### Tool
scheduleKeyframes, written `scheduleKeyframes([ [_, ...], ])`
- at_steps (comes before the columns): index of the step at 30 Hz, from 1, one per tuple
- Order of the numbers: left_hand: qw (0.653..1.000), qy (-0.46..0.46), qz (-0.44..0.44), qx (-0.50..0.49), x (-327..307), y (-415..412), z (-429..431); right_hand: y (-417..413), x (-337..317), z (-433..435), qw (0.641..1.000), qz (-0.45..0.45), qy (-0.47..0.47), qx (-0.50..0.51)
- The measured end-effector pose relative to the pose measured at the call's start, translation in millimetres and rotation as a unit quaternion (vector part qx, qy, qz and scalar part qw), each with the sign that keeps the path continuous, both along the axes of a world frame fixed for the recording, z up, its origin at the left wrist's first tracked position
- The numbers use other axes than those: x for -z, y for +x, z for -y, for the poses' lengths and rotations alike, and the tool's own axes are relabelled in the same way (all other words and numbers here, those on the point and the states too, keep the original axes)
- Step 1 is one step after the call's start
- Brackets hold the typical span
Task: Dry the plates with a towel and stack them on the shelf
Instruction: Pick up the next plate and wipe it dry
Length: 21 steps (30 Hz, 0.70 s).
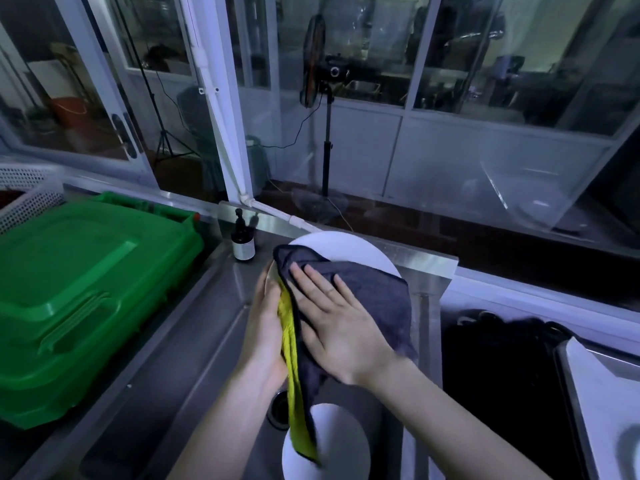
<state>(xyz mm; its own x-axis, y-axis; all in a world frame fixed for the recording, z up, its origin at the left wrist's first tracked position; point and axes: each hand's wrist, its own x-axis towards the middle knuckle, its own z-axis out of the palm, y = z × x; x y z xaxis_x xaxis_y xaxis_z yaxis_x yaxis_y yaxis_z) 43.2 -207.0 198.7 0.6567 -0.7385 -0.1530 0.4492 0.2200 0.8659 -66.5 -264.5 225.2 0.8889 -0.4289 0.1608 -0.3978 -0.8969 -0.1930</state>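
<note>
Plates are the business at this stainless-steel sink (194, 341), where a person dries a white plate (349, 249) held up over the basin. The left hand (265, 327) cups the plate's near-left rim from behind, fingers curled around the edge, though much of that grasp is hidden by cloth. The right hand (341, 323) lies flat and spread, fingers extended, pressing a grey-and-yellow towel (374, 292) against the plate's face rather than pinching anything. The plate tilts toward the camera with its far rim uppermost, so only the top arc shows bare above the cloth; the towel's yellow side trails down between the wrists toward the drain.

A second white plate (332, 441) rests low in the basin, directly beneath the hanging towel tail and nearest the left forearm. A green plastic crate (86, 299) sits on the counter to the left, a dark pump bottle (243, 242) stands at the sink's back corner, and a metal tray (595, 393) lies to the right.

No shelf can be made out, so which way the dried plate must travel cannot be told. Since the left hand alone carries the plate, it would seem the one to move it, leaving the right to take the towel away.
</note>
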Motion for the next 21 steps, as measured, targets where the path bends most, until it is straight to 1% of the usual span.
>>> scheduleKeyframes([
  [2,0.999,0.004,0.026,-0.026,1,-3,-1,6,0,11,0.999,-0.002,-0.012,0.036],
  [5,0.994,0.024,0.087,-0.054,-3,-3,-3,9,0,25,0.994,0.009,-0.008,0.105],
  [7,0.993,0.031,0.092,-0.066,-7,2,-7,2,2,25,0.99,0.009,0.001,0.141],
  [9,0.994,0.027,0.074,-0.074,-10,6,-10,-10,9,14,0.988,-0.012,0.011,0.152],
  [11,0.995,0.024,0.064,-0.07,-11,4,-10,-17,15,-4,0.993,-0.025,0.039,0.111],
  [14,0.998,0.021,0.051,-0.021,-4,-9,-10,-10,16,-19,0.991,0.005,0.133,0.02],
  [15,0.999,0.019,0.039,-0.003,0,-14,-11,-7,14,-18,0.99,0.01,0.139,0.003],
  [16,1.0,0.015,0.019,0.009,2,-17,-13,-3,12,-14,0.993,0.012,0.118,-0.009],
  [18,0.999,0.004,-0.025,0.031,3,-18,-15,0,10,-5,0.999,0.009,0.04,-0.023],
  [19,0.999,-0.005,-0.03,0.041,2,-17,-16,2,10,-1,1.0,0.006,0.011,-0.023],
  [21,0.999,-0.008,-0.01,0.034,0,-15,-18,5,12,11,1.0,0.009,-0.011,0.001],
])
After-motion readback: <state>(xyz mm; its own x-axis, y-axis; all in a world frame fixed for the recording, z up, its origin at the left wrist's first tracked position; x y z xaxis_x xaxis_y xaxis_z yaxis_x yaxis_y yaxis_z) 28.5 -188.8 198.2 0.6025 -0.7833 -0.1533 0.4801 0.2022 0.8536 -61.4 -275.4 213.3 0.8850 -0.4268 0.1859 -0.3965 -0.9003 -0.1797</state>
